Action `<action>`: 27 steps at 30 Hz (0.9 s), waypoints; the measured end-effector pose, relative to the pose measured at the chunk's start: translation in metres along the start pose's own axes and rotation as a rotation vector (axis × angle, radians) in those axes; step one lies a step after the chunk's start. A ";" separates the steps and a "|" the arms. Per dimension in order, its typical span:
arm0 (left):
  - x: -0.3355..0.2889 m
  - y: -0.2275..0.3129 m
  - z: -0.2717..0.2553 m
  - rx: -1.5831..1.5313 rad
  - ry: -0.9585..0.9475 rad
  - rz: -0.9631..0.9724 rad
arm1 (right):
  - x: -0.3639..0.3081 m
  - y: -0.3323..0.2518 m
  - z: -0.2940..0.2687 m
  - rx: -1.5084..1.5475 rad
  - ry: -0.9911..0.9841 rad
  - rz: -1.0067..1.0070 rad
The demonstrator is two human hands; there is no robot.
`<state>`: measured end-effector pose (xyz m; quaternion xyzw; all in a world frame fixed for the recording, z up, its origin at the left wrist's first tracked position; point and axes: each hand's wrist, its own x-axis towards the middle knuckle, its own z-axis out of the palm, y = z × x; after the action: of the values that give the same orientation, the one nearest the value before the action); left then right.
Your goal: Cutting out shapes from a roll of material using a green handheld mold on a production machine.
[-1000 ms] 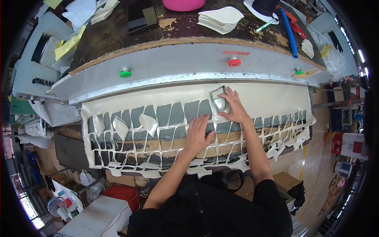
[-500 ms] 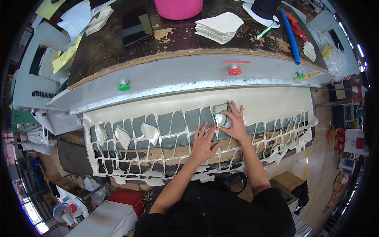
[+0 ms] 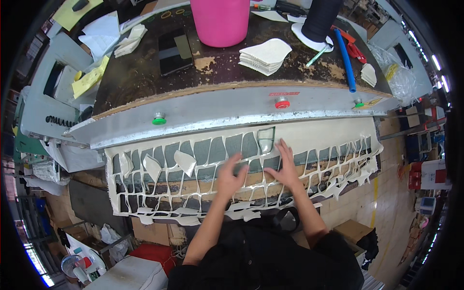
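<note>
A cutting die (image 3: 273, 135), a thin dark green metal outline, sits on the cream sheet material (image 3: 319, 130) beneath the machine's beam. The sheet is cut into a net of narrow strips on its near side. My right hand (image 3: 287, 169) is just to the near right of the die, apart from it, thumb and fingers spread and holding nothing. Over the cut-out net, farther left, my left hand (image 3: 229, 180) hovers with fingers apart and nothing in it. Loose cut pieces, one of them a pale pointed piece (image 3: 185, 163), lie on the net to the left.
The machine's grey beam (image 3: 203, 109) crosses above the sheet, bearing a red button (image 3: 282, 103) and green buttons (image 3: 158, 119). On its top stand a pink tub (image 3: 220, 24), a stack of cut pieces (image 3: 265, 55), a phone (image 3: 175, 52), a black thread cone (image 3: 319, 21) and a blue tube (image 3: 345, 63).
Both hands have let go of the die and drawn back toward me, the left one also moving left. The die stays on the sheet. The view has tilted up slightly.
</note>
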<state>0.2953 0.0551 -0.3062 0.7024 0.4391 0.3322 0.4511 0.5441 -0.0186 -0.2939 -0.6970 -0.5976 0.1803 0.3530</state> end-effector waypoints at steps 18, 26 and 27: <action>-0.026 0.005 -0.100 -0.027 0.055 -0.207 | -0.057 -0.075 -0.041 -0.066 -0.229 -0.011; -0.070 0.031 -0.091 0.569 -0.152 0.151 | -0.050 -0.076 -0.021 -0.322 -0.395 0.040; -0.072 0.028 -0.088 0.578 -0.107 0.159 | -0.054 -0.077 -0.017 -0.355 -0.345 0.036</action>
<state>0.2000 0.0135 -0.2529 0.8504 0.4346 0.1904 0.2274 0.4895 -0.0723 -0.2373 -0.7175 -0.6587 0.1953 0.1144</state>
